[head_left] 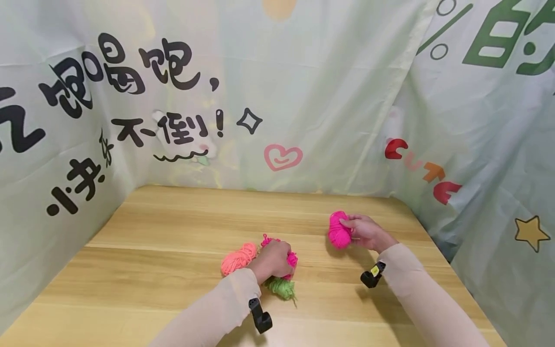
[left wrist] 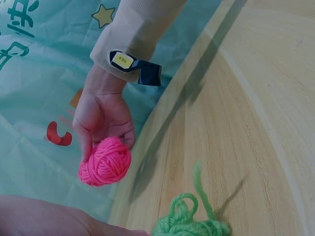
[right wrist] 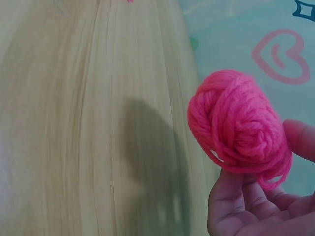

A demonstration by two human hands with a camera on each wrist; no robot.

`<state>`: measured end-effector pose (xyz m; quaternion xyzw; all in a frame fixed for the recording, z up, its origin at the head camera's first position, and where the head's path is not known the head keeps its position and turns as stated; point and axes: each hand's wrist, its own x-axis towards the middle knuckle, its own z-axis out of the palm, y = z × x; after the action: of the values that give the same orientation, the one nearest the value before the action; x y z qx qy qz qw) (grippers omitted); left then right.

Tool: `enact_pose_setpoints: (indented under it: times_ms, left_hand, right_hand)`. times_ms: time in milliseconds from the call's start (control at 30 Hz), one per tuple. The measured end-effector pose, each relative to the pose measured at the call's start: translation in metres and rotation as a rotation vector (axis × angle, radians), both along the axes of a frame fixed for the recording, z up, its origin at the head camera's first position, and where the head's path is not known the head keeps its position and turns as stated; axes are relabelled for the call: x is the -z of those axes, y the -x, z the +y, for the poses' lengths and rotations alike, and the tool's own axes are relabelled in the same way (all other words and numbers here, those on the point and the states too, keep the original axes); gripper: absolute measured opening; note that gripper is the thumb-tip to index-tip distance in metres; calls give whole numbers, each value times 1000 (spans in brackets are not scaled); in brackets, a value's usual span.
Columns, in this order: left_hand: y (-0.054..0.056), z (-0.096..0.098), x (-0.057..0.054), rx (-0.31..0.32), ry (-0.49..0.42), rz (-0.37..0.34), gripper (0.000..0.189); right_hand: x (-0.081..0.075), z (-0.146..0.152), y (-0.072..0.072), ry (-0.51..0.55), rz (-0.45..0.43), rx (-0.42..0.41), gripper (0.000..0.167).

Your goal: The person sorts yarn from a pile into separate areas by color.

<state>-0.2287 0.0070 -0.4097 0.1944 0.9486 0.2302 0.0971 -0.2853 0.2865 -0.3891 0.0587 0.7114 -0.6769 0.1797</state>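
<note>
The right hand (head_left: 368, 232) pinches a bright pink yarn ball (head_left: 339, 233) between thumb and fingers, holding it up over the far right part of the wooden tabletop (head_left: 173, 221). In the right wrist view, the ball stands apart from its soft shadow (right wrist: 155, 162), and a small loop hangs at its lower edge.

Nearer the middle, the left hand (head_left: 273, 260) curls over a 2nd pink bundle (head_left: 292, 260), gripping it from above (its fingertips are hidden, so their exact placing cannot be told). Bits of that pink show beyond the hand on 2 sides. An orange yarn ball (head_left: 238, 260) lies just left of the hand, and a green yarn bundle (head_left: 282, 288) sits just in front, with loose strands sticking out.

Both arms wear pale sleeves (head_left: 208, 308), with 1 black wrist device (head_left: 260, 315) on each. Pale green cloth (head_left: 338, 96) hangs around the tabletop, printed with black characters (head_left: 179, 127), a pink heart (head_left: 283, 157) and a yellow star (head_left: 532, 233).
</note>
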Motion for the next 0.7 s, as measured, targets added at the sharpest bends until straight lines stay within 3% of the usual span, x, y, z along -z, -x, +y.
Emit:
enact_pose_setpoints:
  times_ms: [333,700]
  left_hand:
    - [-1,0,-2,-2,-14,3,28]
    - [-2,1,-4,-7,1,1,36]
  right_hand:
    - [3,11,5,-2,-3,9,21]
    - [7,22,10,22,-21,23,17]
